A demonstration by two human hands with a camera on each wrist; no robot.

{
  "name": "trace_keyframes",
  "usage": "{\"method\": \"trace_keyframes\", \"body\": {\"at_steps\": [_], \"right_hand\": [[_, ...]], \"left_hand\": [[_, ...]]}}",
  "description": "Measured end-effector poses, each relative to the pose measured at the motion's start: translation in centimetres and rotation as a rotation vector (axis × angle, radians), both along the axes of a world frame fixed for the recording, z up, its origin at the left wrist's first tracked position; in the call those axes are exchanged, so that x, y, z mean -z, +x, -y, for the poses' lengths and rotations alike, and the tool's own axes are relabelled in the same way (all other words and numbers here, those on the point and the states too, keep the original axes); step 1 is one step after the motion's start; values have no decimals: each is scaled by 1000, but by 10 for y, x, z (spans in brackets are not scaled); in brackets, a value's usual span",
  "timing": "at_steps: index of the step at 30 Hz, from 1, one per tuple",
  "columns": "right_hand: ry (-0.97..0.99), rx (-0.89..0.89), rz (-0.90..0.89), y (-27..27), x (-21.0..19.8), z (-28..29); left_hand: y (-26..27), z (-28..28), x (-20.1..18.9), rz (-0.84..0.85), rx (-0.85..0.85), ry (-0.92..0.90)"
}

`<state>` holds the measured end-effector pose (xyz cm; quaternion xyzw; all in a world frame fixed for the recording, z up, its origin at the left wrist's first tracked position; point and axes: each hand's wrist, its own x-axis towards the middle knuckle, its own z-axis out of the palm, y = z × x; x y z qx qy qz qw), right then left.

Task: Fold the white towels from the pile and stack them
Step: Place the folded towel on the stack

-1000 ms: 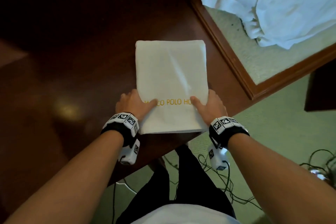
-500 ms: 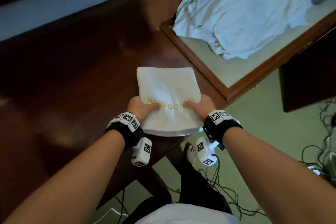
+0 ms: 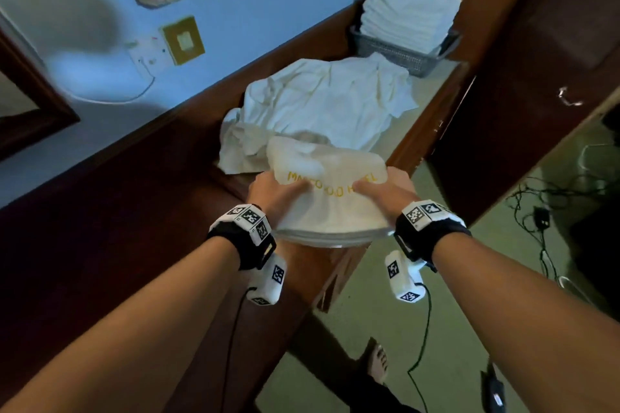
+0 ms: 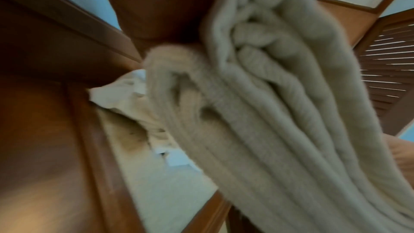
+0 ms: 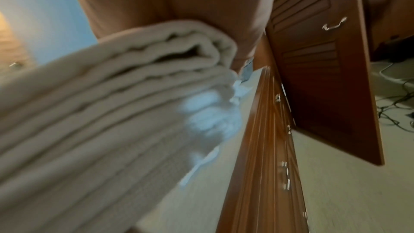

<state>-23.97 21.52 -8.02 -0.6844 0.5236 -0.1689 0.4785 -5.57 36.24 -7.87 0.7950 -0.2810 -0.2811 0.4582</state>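
A folded white towel with yellow lettering is held up off the dark wooden table. My left hand grips its left side and my right hand grips its right side, thumbs on top. Its stacked folded layers fill the left wrist view and the right wrist view. Behind it lies the loose pile of white towels on a pale surface. Further back a grey basket holds a stack of folded towels.
A brown louvred cupboard door stands at the right, close to the basket. A blue wall with a socket plate is at the back left. Cables lie on the green floor at the right, and my bare foot below.
Both hands have lifted the folded towel off the table and carried it forward toward the pile. The view has swung up, bringing the basket with its stack into sight.
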Motion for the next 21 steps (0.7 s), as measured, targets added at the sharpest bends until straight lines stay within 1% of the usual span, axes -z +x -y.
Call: {"method": "trace_keyframes", "body": {"at_steps": [3,7,10,16,18,21], "right_hand": [[-38,37,14,-22,-13,69],[-98,47,-24,-60,-32,161],[-132,57,-43,-87,-44,225],[-200,121,-112,-130,-65,328],[-210,147,-129,-137,-69,360],[-249,169,-163,-141,-75,409]], "left_hand": [[-18,76,-14,16,39,-66],[-47,177,-31,44,78,-61],[-66,247,-39,52,114,-93],[-94,373,-40,26,148,-169],[-97,412,-41,43,165,-165],[-96,470,-43,20,194,-166]]}}
